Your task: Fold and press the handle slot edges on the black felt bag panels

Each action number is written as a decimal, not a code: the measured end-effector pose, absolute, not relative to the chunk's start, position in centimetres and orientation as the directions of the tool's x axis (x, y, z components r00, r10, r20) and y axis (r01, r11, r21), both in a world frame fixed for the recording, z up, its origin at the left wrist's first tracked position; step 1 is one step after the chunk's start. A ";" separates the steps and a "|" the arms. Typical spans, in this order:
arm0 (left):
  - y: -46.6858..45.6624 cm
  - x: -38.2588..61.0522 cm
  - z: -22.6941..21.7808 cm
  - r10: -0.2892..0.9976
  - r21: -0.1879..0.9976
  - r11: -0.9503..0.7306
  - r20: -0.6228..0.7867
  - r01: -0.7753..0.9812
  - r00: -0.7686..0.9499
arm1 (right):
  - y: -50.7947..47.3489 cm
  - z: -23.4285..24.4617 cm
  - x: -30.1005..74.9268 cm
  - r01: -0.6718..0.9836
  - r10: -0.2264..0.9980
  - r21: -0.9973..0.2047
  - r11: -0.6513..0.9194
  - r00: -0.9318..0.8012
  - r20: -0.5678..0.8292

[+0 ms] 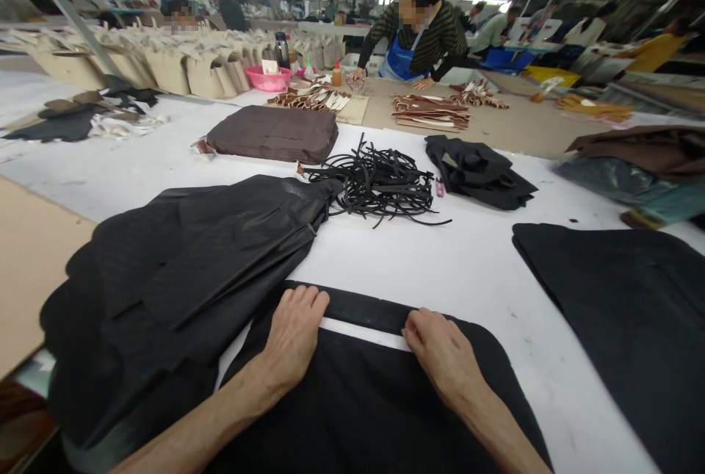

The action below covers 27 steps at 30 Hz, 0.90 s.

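A black cloth piece [352,400] lies on the near middle of the white table [440,268], directly before the person. Along its far edge runs a black strip [363,310], with a narrow white band showing between strip and cloth.

The left hand [294,331] rests on the strip's left part, its fingers close together and bent over it; the thumb is hidden, so I cannot tell whether it pinches. The right hand [440,345] is curled in, thumb against forefinger, pinching the strip toward its right end.

Just left is a big loose heap of black cloth [181,253]; to the right, apart from the hands, lie flat black panels [622,297]. Beyond the strip sit a tangle of thin black straps [385,180], a brown stack [275,132] and a crumpled black bundle [479,173] with a small pink tool [439,188] beside it.

Farther off, a white card [269,67] stands in a pink basket [268,84]; any writing there is too small to read. Across the table, a co-worker in a blue apron [406,59] leans over brown strips [429,112].
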<state>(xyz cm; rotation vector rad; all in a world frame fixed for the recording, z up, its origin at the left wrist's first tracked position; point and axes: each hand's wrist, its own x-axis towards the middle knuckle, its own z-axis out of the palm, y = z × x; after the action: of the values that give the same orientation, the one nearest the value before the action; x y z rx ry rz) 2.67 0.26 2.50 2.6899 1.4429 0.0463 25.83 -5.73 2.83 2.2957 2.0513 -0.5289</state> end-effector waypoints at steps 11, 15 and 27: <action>-2.0 1.7 1.2 0.587 -0.161 -0.803 -0.046 0.574 0.808 | -5.2 3.9 25.7 0.978 0.959 -0.167 -0.128 0.079 -0.271; -2.8 2.0 1.1 0.589 -0.278 -0.782 -0.043 0.557 0.807 | -5.1 4.1 25.5 0.982 0.962 -0.146 -0.120 0.079 -0.261; -3.1 5.1 1.1 0.611 -0.223 -0.786 -0.144 0.577 0.778 | -5.6 3.6 25.5 0.986 0.967 -0.111 -0.121 0.091 -0.239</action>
<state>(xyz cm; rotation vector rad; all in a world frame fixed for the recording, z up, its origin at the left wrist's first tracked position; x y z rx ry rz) 5.07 -3.09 1.14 3.1181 1.0499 -0.3469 25.47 -5.61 3.60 2.2617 2.0295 -0.3905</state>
